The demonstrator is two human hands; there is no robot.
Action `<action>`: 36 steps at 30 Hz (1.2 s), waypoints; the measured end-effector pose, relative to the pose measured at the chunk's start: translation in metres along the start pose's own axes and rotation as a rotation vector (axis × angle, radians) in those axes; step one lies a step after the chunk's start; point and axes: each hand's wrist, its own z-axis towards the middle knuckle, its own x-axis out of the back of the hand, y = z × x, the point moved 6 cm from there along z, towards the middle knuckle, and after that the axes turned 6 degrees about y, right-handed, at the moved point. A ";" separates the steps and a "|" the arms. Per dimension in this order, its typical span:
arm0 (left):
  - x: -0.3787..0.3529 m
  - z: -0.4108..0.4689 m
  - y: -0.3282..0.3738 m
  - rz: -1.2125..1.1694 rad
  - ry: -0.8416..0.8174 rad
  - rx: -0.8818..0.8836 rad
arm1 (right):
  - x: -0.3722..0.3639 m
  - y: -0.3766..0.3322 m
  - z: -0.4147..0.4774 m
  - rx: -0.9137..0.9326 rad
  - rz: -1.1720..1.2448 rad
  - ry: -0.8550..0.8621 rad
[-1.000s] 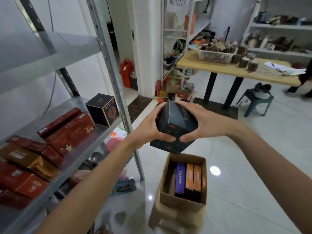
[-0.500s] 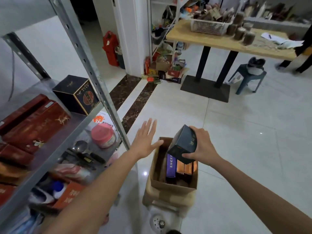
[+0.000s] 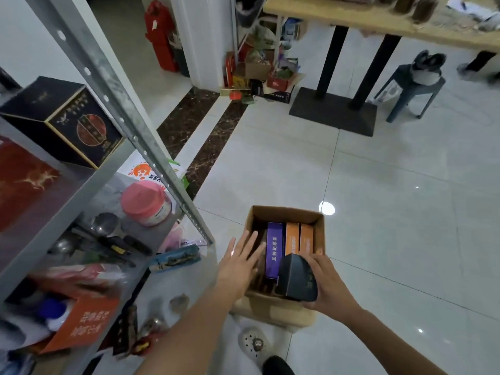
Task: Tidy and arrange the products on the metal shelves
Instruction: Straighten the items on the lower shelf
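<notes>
While the right grip (image 3: 328, 285) wraps the dark box (image 3: 297, 277) over the near edge of the floor carton (image 3: 286, 212) and the left grip (image 3: 239, 266) hovers flat-fingered and empty, the box looks light, rigid, smooth card, best held across opposite faces.

I'm seeing a glossy grey tiled floor (image 3: 392, 190) catching glare, a dark brown marble strip (image 3: 186, 123) crossing it, and a wooden black-legged table (image 3: 351, 20) standing near a grey plastic stool (image 3: 405, 82).
</notes>
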 end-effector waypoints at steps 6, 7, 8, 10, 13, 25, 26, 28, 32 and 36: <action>-0.045 0.036 0.025 0.247 -0.154 -0.183 | -0.019 0.027 0.006 -0.028 -0.027 -0.064; -0.054 0.042 0.029 0.287 -0.190 -0.211 | -0.023 0.029 0.005 -0.026 -0.032 -0.062; -0.063 0.048 0.033 0.320 -0.221 -0.232 | -0.027 0.032 0.005 -0.025 -0.037 -0.057; -0.079 0.056 0.040 0.377 -0.280 -0.266 | -0.031 0.034 0.004 -0.019 -0.051 -0.041; -0.094 0.064 0.048 0.410 -0.331 -0.316 | -0.031 0.036 0.004 -0.016 -0.084 -0.040; -0.115 0.059 0.028 0.344 -0.405 -0.154 | -0.039 0.021 0.016 0.017 -0.142 -0.133; -0.116 0.057 0.027 0.345 -0.412 -0.154 | -0.039 0.021 0.016 0.010 -0.110 -0.131; -0.116 0.053 0.027 0.354 -0.415 -0.152 | -0.037 0.020 0.020 0.014 -0.060 -0.122; -0.111 0.048 0.024 0.398 -0.409 -0.134 | -0.040 0.013 0.030 0.027 -0.043 -0.120; -0.106 0.047 0.023 0.387 -0.372 -0.115 | -0.044 0.012 0.022 0.022 -0.063 -0.099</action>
